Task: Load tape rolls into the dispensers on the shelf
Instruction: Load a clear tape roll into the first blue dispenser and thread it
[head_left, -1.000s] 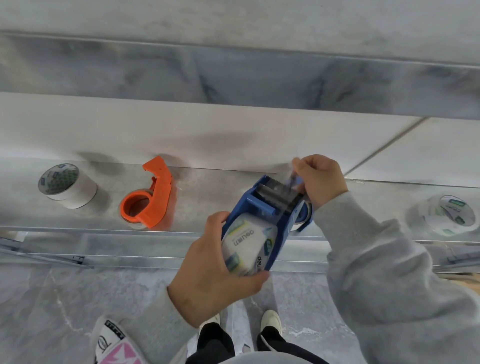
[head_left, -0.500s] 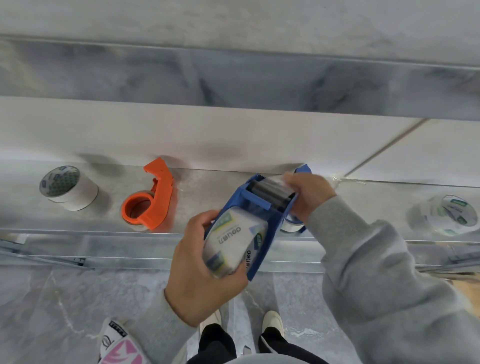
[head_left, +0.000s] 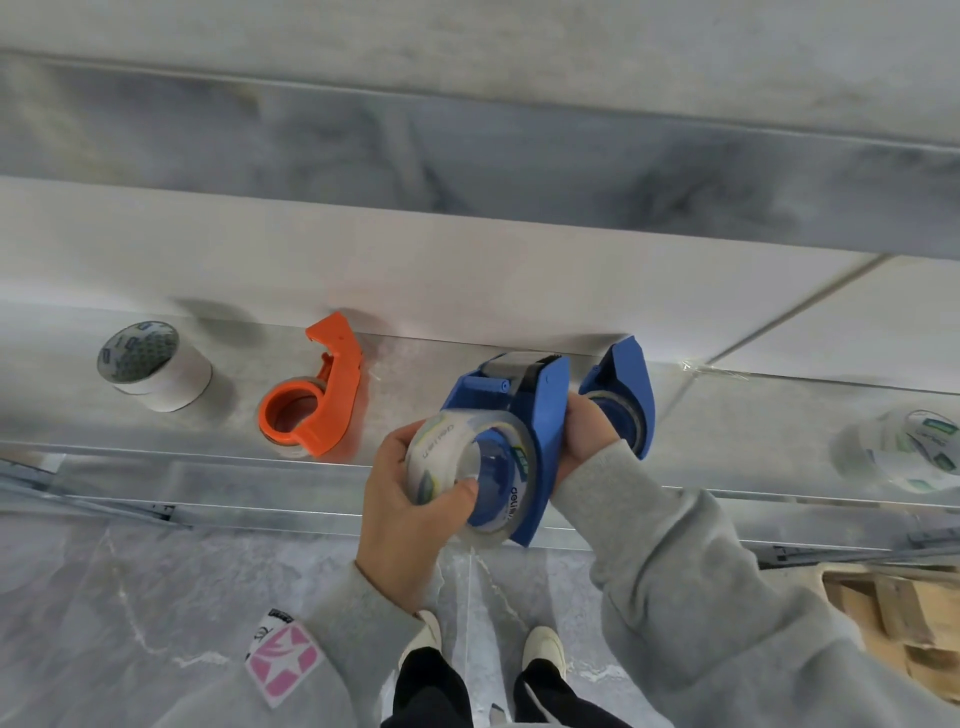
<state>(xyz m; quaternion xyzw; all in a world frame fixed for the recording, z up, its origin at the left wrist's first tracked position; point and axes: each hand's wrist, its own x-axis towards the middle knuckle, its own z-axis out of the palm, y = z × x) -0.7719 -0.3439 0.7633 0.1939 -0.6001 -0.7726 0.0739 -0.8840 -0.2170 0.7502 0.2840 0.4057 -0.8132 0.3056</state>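
A blue tape dispenser is held over the front edge of the grey shelf. A clear tape roll sits on its hub. My left hand grips the roll and the hub side. My right hand holds the dispenser's outer side plate. Behind my right hand a second blue dispenser with a roll stands on the shelf. An orange dispenser with a roll lies to the left. A loose white-sided roll stands at far left, and a clear roll at far right.
The shelf's back wall rises directly behind the dispensers. A grey marbled floor and my shoes lie below the shelf edge. Wooden pieces sit at the lower right.
The dispenser has turned so its roll side faces me and has moved right toward the shelf. My right hand left the tape end at the top and now grips the dispenser's side.
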